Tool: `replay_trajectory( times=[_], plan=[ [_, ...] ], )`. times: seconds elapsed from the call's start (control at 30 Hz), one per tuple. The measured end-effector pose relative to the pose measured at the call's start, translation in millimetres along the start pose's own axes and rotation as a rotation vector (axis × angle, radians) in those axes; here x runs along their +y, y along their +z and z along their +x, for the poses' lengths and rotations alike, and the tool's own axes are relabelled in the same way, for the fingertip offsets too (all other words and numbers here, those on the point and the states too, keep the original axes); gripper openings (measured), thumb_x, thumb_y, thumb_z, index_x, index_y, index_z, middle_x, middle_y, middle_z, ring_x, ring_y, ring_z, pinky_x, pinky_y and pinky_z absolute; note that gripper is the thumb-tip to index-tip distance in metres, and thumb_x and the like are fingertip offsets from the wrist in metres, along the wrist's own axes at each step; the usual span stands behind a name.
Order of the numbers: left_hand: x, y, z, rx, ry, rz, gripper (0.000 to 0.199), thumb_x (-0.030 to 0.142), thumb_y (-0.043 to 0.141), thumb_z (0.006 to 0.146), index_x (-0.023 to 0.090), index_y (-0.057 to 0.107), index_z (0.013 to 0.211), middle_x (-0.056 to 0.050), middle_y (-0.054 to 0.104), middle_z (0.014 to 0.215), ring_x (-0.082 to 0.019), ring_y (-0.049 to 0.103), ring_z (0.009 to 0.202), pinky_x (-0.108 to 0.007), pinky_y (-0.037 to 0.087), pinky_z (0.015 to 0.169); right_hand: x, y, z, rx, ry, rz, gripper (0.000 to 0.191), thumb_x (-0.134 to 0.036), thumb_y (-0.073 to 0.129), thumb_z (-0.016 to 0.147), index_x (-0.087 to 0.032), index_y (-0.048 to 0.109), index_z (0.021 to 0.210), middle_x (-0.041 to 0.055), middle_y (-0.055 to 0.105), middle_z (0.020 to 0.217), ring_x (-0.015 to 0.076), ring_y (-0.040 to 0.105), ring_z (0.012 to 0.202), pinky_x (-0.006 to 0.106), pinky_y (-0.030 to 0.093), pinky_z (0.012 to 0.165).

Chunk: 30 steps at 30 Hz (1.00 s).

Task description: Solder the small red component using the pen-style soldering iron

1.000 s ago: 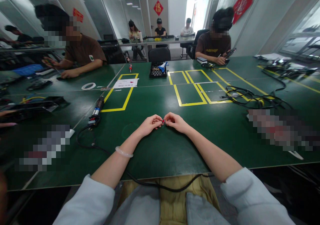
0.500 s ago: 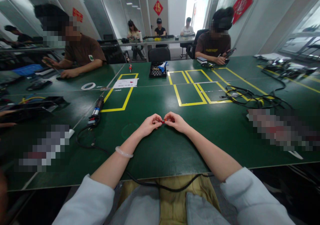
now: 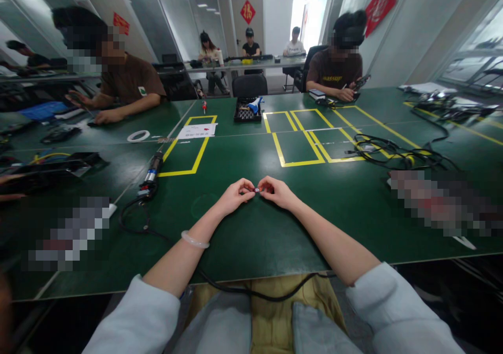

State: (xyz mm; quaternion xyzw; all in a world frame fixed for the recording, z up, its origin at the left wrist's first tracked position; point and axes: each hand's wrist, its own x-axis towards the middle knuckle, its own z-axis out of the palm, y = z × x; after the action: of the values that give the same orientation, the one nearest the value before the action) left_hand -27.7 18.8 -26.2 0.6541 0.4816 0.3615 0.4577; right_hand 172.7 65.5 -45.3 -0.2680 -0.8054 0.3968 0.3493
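Note:
Above the green table [image 3: 236, 244], my left hand [image 3: 237, 195] and my right hand [image 3: 278, 192] meet fingertip to fingertip. Between them is a tiny piece [image 3: 257, 190], pale in the middle with red or orange at its ends. It is too small to tell its kind. Both hands pinch it, the left from one side and the right from the other, and the fingers cover most of it. A translucent bracelet [image 3: 195, 239] circles my left wrist.
A corded tool [image 3: 151, 171] lies to the left, near a white tape roll [image 3: 139, 136]. Farther back are a paper sheet [image 3: 197, 130] and a black tray [image 3: 247, 115]. Tangled black cables [image 3: 387, 149] lie right. Yellow tape marks the tabletop. Co-workers sit across and behind.
The small piece shows a pale side now where it looked red before, so it seems turned between my fingers. Both hands stay almost in place.

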Motion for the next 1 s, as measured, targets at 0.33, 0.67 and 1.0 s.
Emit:
replay_trajectory(
  times=[0.33,0.67,1.0],
  plan=[
    [0.3,-0.5,0.5,-0.018,-0.012,-0.008,0.026,0.030,0.063,0.078,0.015,0.053,0.096,-0.004,0.059,0.089,-0.011,0.057,0.072,-0.022,0.046,0.060,-5.9,-0.4,-1.9,-0.012,-0.050,-0.116,0.017,-0.016,0.056,0.079,-0.018,0.059,0.096,0.0004,0.060,0.082,0.0123,0.053,0.069,0.024,0.043,0.066],
    [1.0,4.7,1.3,0.040,-0.021,0.005,0.026,0.026,0.062,0.076,0.015,0.051,0.097,-0.001,0.056,0.085,-0.008,0.054,0.065,-0.020,0.044,0.055,-5.8,0.9,-2.3,-0.026,-0.031,-0.113,0.019,-0.018,0.059,0.078,-0.018,0.058,0.097,0.0012,0.062,0.083,0.0130,0.055,0.071,0.025,0.045,0.068],
    [-1.2,5.8,2.3,0.041,-0.008,-0.014,0.029,0.029,0.064,0.076,0.015,0.052,0.098,-0.001,0.055,0.083,-0.007,0.053,0.062,-0.019,0.042,0.055,-6.1,1.2,-2.8,-0.021,-0.021,-0.134,0.015,-0.019,0.059,0.080,-0.018,0.059,0.094,0.0009,0.062,0.080,0.0133,0.055,0.070,0.026,0.045,0.067]
  ],
)
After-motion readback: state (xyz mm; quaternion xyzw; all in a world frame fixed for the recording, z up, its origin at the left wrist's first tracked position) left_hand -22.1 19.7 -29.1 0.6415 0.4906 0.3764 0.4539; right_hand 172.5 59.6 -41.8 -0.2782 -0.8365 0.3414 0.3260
